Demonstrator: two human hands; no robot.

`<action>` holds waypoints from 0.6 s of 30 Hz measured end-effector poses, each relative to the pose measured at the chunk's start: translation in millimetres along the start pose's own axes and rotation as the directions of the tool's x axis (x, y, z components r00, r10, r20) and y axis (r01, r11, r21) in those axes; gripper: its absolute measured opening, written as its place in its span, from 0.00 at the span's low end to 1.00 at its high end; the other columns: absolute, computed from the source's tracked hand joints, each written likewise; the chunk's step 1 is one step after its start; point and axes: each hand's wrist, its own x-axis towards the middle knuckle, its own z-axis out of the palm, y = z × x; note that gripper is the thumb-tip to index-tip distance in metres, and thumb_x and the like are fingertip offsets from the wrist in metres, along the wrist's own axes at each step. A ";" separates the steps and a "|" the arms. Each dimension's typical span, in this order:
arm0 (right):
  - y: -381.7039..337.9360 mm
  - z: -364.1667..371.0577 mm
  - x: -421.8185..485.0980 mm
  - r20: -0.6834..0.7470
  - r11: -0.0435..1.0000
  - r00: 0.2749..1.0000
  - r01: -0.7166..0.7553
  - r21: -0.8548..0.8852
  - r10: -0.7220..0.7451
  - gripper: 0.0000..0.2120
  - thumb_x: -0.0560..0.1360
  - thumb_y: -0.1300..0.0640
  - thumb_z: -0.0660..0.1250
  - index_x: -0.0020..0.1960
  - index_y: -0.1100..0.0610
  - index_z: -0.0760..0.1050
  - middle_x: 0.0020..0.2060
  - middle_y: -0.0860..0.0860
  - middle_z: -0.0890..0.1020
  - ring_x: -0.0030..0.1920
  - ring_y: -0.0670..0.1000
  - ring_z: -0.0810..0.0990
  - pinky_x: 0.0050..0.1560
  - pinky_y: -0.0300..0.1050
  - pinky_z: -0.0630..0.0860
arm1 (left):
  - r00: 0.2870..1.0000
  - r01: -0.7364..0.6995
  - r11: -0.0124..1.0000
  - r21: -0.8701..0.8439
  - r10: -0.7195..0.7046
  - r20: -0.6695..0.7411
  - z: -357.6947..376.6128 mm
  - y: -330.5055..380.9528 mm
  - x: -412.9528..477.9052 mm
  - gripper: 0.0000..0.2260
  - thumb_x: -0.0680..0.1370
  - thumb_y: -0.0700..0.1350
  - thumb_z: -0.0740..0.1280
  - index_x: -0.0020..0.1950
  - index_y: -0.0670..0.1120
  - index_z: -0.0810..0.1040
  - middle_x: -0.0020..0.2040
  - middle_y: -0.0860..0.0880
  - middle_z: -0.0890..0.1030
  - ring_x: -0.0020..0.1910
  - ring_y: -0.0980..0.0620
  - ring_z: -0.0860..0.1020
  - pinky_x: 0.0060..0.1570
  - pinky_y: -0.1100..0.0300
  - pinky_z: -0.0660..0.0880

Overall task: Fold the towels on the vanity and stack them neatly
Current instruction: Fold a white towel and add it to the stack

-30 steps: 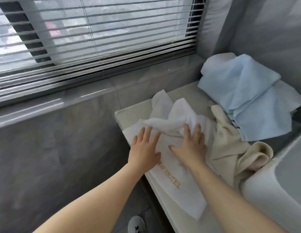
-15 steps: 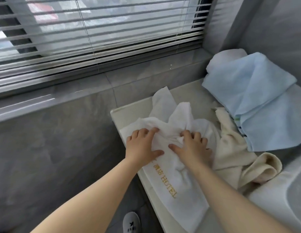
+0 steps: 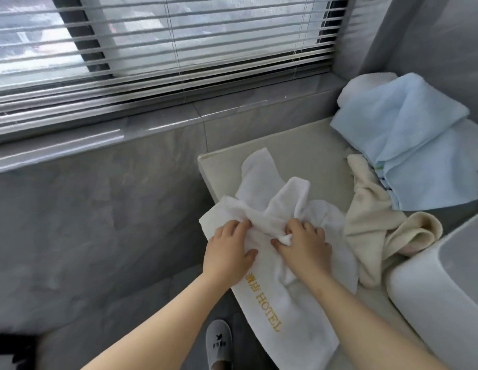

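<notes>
A crumpled white towel (image 3: 275, 198) with gold HOTEL lettering lies on the cream vanity top (image 3: 307, 158), its near end hanging over the front edge. My left hand (image 3: 228, 249) grips a bunch of it at the left, fingers curled into the cloth. My right hand (image 3: 303, 243) pinches a fold of the same towel just to the right. A rumpled cream towel (image 3: 371, 222) lies right of the white one. A light blue towel (image 3: 408, 140) is heaped at the back right against the wall.
A white basin (image 3: 440, 297) stands at the right edge of the vanity. A grey tiled ledge (image 3: 125, 134) and a window with blinds run behind. A white slipper (image 3: 219, 343) shows on the floor below.
Both hands went from lying flat on the white towel to curling their fingers into it and gathering the cloth. The view has shifted slightly.
</notes>
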 end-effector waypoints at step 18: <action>68.4 11.9 -192.9 -0.054 0.991 0.998 0.030 0.131 -0.023 0.13 0.73 0.45 0.65 0.50 0.52 0.69 0.52 0.49 0.76 0.56 0.55 0.70 0.48 0.48 0.70 | 0.955 0.089 0.797 -0.597 -0.238 -0.175 37.7 65.5 -172.9 0.19 0.68 0.43 0.73 0.55 0.47 0.69 0.51 0.53 0.72 0.50 0.54 0.73 0.39 0.59 0.74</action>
